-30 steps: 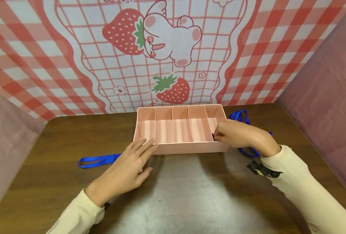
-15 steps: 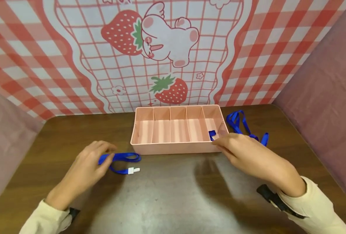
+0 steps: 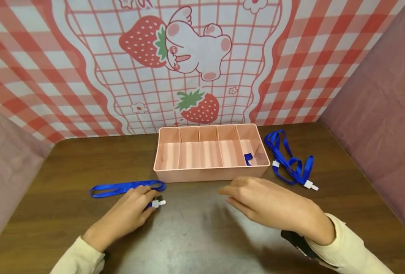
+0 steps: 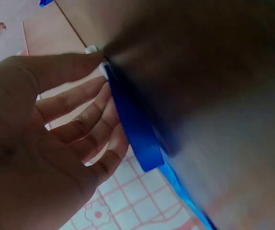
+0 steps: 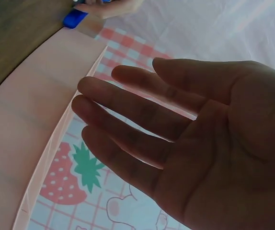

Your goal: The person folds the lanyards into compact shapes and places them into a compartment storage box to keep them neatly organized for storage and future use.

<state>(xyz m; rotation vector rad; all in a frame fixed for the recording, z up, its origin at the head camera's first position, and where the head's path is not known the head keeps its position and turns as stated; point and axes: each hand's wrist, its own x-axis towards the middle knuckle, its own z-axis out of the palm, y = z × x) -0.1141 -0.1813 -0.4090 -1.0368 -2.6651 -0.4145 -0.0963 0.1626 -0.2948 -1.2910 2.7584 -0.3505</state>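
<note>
On the left of the table lies a blue lanyard (image 3: 110, 189) with a white clip (image 3: 159, 203). My left hand (image 3: 125, 211) reaches over it, thumb and index finger pinching the strap beside the clip; in the left wrist view the blue strap (image 4: 140, 129) runs past the fingertips. My right hand (image 3: 270, 203) hovers in front of the pink divided box (image 3: 209, 175), fingers extended and holding nothing. In the right wrist view its fingers (image 5: 132, 110) are spread beside the box wall. A small blue piece (image 3: 248, 158) shows in the box's rightmost compartment.
Another blue lanyard (image 3: 288, 161), with white fittings, lies in a tangle right of the box. The box has several compartments and stands near the checked backdrop (image 3: 202, 87). Pinkish cloth (image 3: 377, 87) bounds the right side.
My right hand has left the box's rightmost compartment and come forward and left. My left hand has gone from the box's front corner to the left lanyard, then right toward its clip.
</note>
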